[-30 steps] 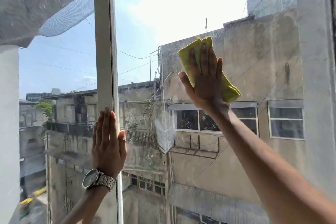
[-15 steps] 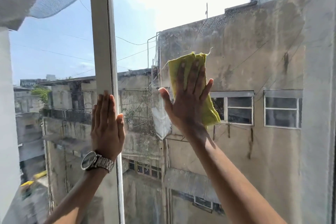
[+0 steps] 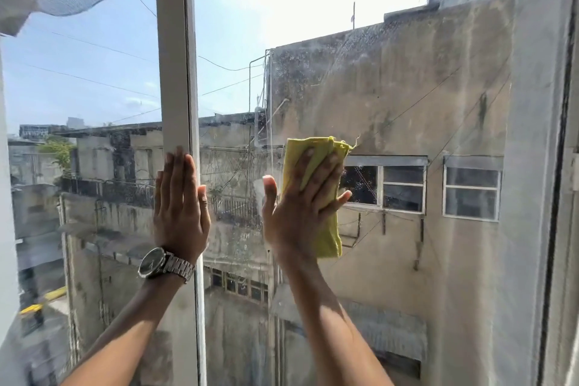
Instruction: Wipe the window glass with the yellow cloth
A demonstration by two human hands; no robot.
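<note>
Head view: yellow cloth point(image 3: 326, 229), pressed flat by spread fingers point(image 3: 316, 175) of the right hand point(image 3: 300, 213), is now carried down toward 7 o'clock on the window glass point(image 3: 407, 103); streaks remain above.

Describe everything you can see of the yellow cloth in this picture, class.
The cloth is yellow, soft and woven-looking, folded into a thick upright pad with layered edges at the top and a loose thread at its upper right corner. It lies flat against the window glass, right of the white frame. The right hand presses it there with open palm and spread fingers, covering its middle; its top and lower right end show.
</note>
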